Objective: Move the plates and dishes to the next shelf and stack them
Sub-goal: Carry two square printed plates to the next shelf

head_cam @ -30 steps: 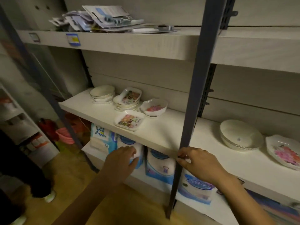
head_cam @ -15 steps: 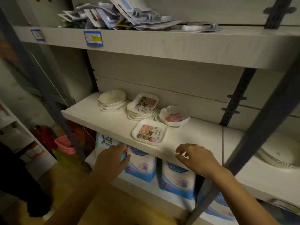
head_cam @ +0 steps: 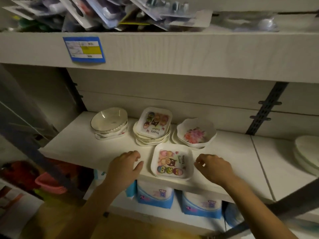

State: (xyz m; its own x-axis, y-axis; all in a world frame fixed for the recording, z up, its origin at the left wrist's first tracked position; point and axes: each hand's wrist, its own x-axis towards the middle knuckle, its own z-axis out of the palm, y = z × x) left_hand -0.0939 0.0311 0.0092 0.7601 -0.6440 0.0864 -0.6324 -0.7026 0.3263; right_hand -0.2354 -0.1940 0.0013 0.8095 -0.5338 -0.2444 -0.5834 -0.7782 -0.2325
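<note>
A square cartoon-print plate (head_cam: pixel 171 162) lies at the front edge of the white middle shelf (head_cam: pixel 82 149). My left hand (head_cam: pixel 126 167) hovers just left of it, fingers loosely curled and empty. On its right, my right hand (head_cam: pixel 213 167) is also empty, fingers bent toward the plate's rim. Behind stand three small stacks: round gold-rimmed bowls (head_cam: pixel 110 124), square cartoon plates (head_cam: pixel 153 126), and flower-print scalloped dishes (head_cam: pixel 196 134). Neither hand touches a dish.
White round plates (head_cam: pixel 307 154) sit on the neighbouring shelf section at the right. The upper shelf (head_cam: pixel 172 50) overhangs, piled with blister packs, a blue price tag on its edge. Blue-white packs (head_cam: pixel 155 195) fill the shelf below. A dark upright post (head_cam: pixel 269 213) crosses at lower right.
The view has closed in on the left shelf section. Both hands have risen from below the shelf edge to either side of the front cartoon plate.
</note>
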